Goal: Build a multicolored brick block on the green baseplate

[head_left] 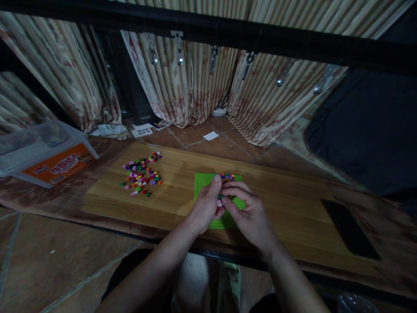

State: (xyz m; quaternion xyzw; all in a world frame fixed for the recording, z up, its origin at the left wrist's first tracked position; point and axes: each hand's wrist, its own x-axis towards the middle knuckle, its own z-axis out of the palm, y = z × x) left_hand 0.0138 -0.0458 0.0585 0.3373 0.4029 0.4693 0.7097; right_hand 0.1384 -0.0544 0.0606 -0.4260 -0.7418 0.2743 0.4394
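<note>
A bright green studded baseplate lies on the wooden board, partly covered by both hands. Along its far edge runs a short row of small coloured bricks. My left hand is curled above the plate with several small bricks in its fingers, white, red and green among them. My right hand meets it from the right, thumb and forefinger pinched at a dark green brick. Whether that brick is joined to the others cannot be made out.
Loose coloured bricks are scattered on the board's left part. A clear plastic box with an orange label stands at the far left. A black phone-like slab lies at the right. Striped curtains hang behind, below a dark bar.
</note>
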